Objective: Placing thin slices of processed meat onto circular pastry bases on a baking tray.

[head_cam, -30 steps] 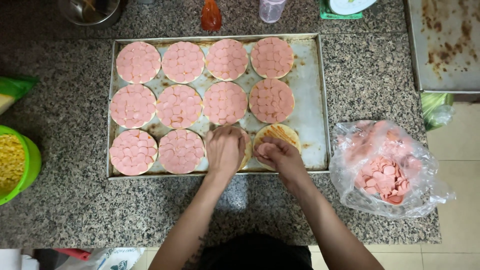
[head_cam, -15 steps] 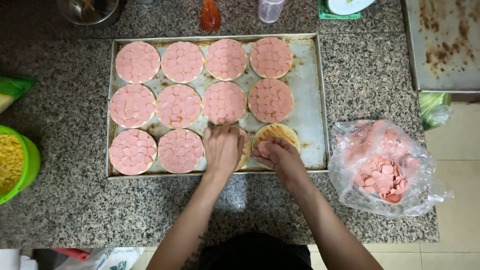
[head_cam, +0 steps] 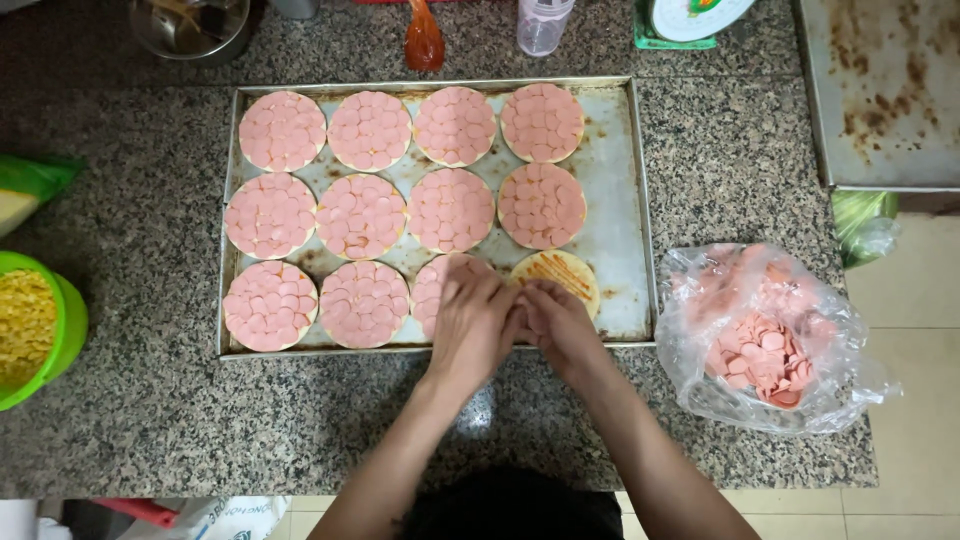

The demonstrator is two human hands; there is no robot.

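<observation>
A metal baking tray (head_cam: 618,215) on a granite counter holds three rows of round bread bases, most covered with pink sausage slices (head_cam: 360,215). My left hand (head_cam: 475,322) lies flat over the third base (head_cam: 437,285) of the near row, hiding most of it. My right hand (head_cam: 560,325) is curled right beside it, touching it, at the left edge of the fourth base (head_cam: 567,272), which shows only orange sauce and no slices. What my right hand's fingers hold is hidden.
A clear plastic bag of sausage slices (head_cam: 765,345) lies right of the tray. A green bowl of yellow shreds (head_cam: 35,335) sits at the left edge. A second stained tray (head_cam: 880,90), a sauce bottle (head_cam: 424,35), a clear bottle (head_cam: 543,22) and a metal bowl (head_cam: 190,25) stand behind.
My right hand has slid left off the sauced base and now meets my left hand. My left hand stays over the third base.
</observation>
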